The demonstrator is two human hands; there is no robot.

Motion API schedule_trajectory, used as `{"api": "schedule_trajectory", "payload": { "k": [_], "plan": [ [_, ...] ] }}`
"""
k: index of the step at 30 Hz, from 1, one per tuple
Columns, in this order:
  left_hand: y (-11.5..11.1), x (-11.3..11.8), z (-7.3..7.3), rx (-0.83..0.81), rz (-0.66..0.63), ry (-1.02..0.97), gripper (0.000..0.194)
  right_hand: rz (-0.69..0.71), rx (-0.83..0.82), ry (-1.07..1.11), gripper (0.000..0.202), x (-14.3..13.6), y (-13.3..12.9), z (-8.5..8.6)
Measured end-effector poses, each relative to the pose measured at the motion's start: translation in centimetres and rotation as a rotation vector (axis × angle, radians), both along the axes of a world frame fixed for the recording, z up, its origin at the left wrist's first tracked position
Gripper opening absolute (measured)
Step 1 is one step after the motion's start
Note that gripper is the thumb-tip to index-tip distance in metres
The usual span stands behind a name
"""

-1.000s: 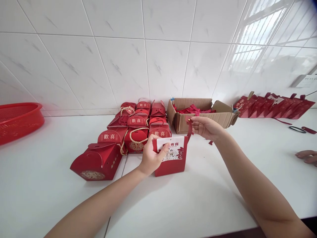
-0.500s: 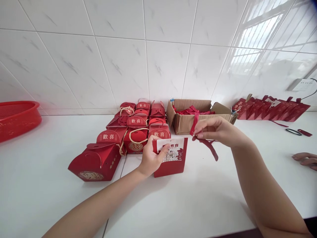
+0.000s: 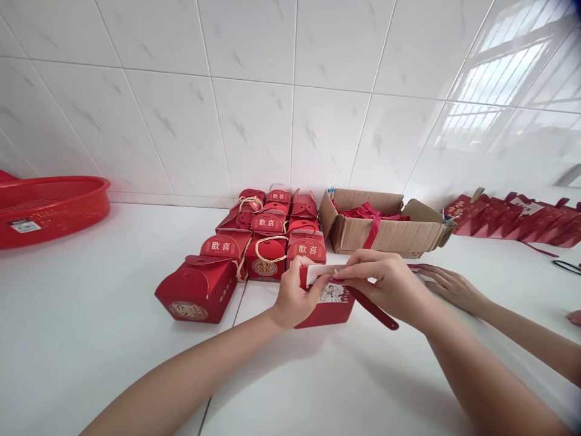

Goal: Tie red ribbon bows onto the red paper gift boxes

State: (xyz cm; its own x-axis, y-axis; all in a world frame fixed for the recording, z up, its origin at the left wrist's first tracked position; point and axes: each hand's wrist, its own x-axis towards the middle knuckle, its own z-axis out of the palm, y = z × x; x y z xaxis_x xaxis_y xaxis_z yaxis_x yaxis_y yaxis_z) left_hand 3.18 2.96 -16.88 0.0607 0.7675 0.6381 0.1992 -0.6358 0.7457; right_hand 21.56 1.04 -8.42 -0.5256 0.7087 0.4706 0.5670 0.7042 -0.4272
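My left hand (image 3: pixel 293 300) pinches the upper left edge of a red gift bag (image 3: pixel 324 313) with a white printed panel. The bag stands upright on the white table, in front of the red boxes. My right hand (image 3: pixel 390 284) is closed at the bag's top edge, thumb and fingertips pinching a dark red strap (image 3: pixel 376 310). One end of the strap hangs to the right and has a small hole in it. What the fingertips do at the bag's top edge is partly hidden.
Several red gift boxes (image 3: pixel 197 290) with gold rope handles stand left of centre. Behind is a cardboard box (image 3: pixel 385 236) of red ribbons. A red plastic basket (image 3: pixel 68 212) sits far left. Red bags (image 3: pixel 512 221) line the right. A co-worker's hand (image 3: pixel 454 289) lies close beside my right hand.
My right hand has brought the strap left and down to the bag's top edge. A co-worker's hand has reached in from the right. The view has shifted left.
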Motion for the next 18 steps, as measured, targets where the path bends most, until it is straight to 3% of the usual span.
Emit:
{"api": "schedule_trajectory", "payload": {
  "k": [11, 18],
  "plan": [
    [-1.2, -0.1, -0.1, 0.262, -0.122, 0.010, 0.024, -0.167, 0.194, -0.001, 0.013, -0.9, -2.1, 0.0],
    [-1.8, 0.6, 1.5, -0.128, -0.125, -0.175, 0.031, -0.202, 0.142, -0.144, 0.016, -0.3, -1.9, 0.5]
  ]
}}
